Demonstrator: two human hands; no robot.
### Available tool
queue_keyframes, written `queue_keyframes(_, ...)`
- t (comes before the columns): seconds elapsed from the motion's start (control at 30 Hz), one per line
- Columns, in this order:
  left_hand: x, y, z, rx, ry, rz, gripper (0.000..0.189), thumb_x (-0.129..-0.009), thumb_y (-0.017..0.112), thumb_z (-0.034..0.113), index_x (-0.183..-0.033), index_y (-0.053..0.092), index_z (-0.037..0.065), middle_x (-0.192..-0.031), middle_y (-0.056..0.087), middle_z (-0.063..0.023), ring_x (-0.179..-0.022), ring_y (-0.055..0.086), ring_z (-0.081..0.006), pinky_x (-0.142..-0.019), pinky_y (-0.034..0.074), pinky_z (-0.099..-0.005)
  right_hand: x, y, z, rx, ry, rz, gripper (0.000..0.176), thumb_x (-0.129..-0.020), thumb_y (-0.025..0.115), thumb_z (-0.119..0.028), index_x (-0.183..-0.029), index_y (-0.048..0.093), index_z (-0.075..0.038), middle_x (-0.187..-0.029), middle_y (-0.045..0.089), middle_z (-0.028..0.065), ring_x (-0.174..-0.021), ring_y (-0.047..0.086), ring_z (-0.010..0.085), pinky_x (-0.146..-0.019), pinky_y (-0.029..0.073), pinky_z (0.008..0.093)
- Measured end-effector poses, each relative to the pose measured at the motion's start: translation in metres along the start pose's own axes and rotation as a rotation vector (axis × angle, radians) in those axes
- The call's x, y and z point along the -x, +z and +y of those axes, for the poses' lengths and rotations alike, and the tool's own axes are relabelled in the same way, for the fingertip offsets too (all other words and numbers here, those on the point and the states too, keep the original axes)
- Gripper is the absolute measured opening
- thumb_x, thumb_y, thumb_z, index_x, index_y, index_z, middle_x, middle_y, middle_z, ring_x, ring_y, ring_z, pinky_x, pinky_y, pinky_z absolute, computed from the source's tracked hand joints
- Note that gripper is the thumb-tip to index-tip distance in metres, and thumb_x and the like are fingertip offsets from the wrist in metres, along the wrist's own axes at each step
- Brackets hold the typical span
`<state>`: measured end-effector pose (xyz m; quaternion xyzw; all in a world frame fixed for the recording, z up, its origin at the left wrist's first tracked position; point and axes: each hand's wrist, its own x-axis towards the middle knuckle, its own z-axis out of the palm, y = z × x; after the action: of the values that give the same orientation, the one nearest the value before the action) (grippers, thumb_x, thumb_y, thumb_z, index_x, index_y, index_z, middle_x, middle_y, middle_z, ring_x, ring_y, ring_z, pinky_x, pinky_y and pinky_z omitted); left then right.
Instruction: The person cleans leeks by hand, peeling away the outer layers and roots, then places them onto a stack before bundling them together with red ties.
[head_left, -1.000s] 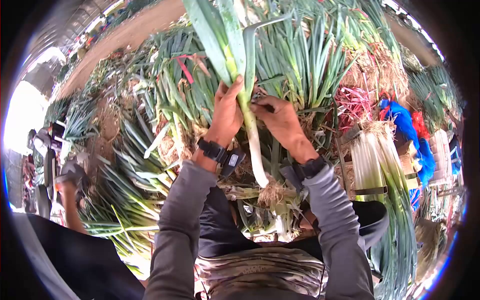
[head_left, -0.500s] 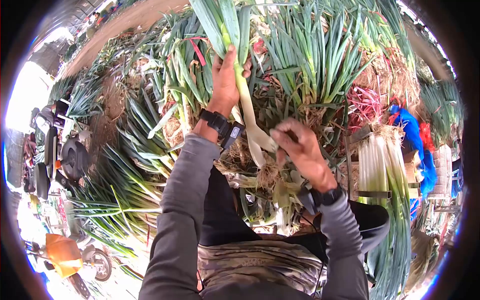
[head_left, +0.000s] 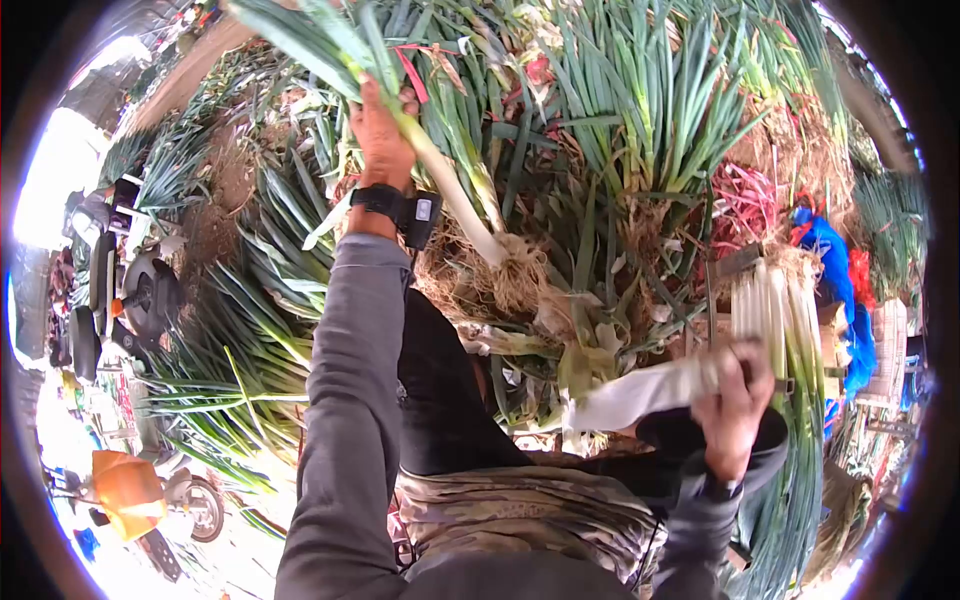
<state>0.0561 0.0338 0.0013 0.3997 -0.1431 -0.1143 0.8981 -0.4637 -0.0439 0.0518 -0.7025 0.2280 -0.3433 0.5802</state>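
My left hand is closed around a long green onion near where its white stem turns green. The leaves point up and left, and the roots hang at the lower right. On the right side, my right hand is closed on a pale stripped leaf layer, smeared by motion, which trails left over my leg. Beyond that hand lies a bundle of cleaned green onions, white stems up and leaves hanging down.
Piles of green onions stand ahead, with more at the left. Red strips and a blue cloth are at the right. An orange-covered vehicle is at the lower left.
My left hand has moved left with the green onion, now tilted. My right hand has swung right and down, away from the stem, with a pale layer pulled off in it.
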Motion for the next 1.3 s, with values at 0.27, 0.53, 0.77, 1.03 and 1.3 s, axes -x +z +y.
queue_keyframes(0.27,0.021,0.024,0.007,0.430,-0.250,-0.165,0.044,-0.101,0.059,0.049,-0.102,0.051,0.005,-0.078,0.051,-0.0045,-0.066,0.048,-0.0127,-0.056,0.044,-0.0238,-0.105,0.105,0.037,0.240,-0.052,-0.413,0.034,-0.101,0.063,-0.017,-0.131,0.063,-0.001,-0.111,0.071,0.0146,-0.079,0.069,0.0144,-0.069,0.055,0.0274)
queue_keyframes(0.53,0.006,0.007,-0.006,0.599,-0.331,-0.166,0.040,-0.100,0.060,0.045,-0.107,0.055,0.006,-0.077,0.050,-0.0031,-0.064,0.048,-0.0116,-0.055,0.045,-0.0228,-0.101,0.119,0.025,0.134,0.320,-0.599,0.023,-0.101,0.058,-0.012,-0.117,0.065,0.003,-0.077,0.065,0.0091,-0.057,0.064,0.0127,-0.052,0.051,0.0274)
queue_keyframes(0.77,-0.002,-0.007,-0.013,0.479,-0.234,-0.090,0.040,-0.095,0.070,0.040,-0.110,0.050,0.007,-0.081,0.051,-0.0067,-0.068,0.048,-0.0153,-0.059,0.046,-0.0250,-0.041,0.076,0.016,0.180,-0.152,-0.467,0.017,-0.100,0.057,-0.005,-0.108,0.066,0.007,-0.077,0.069,0.0107,-0.055,0.068,0.0154,-0.044,0.051,0.0269)
queue_keyframes(1.03,0.020,0.014,0.004,0.185,-0.079,0.028,0.035,-0.107,0.050,0.040,-0.112,0.050,0.005,-0.083,0.056,-0.0078,-0.067,0.053,-0.0156,-0.057,0.047,-0.0279,-0.073,0.039,0.035,0.045,0.201,-0.311,0.022,-0.105,0.053,-0.015,-0.111,0.066,0.001,-0.083,0.071,0.0113,-0.057,0.066,0.0155,-0.045,0.052,0.0279)
queue_keyframes(1.3,0.045,0.047,0.009,0.174,-0.009,0.033,0.026,-0.102,0.063,0.027,-0.115,0.052,0.007,-0.090,0.061,-0.0064,-0.063,0.061,-0.0192,-0.053,0.049,-0.0322,-0.100,0.080,0.048,-0.060,0.103,-0.573,0.070,-0.094,0.073,-0.026,-0.153,0.040,-0.006,-0.132,0.061,0.0182,-0.118,0.064,0.0262,-0.084,0.059,0.0348)
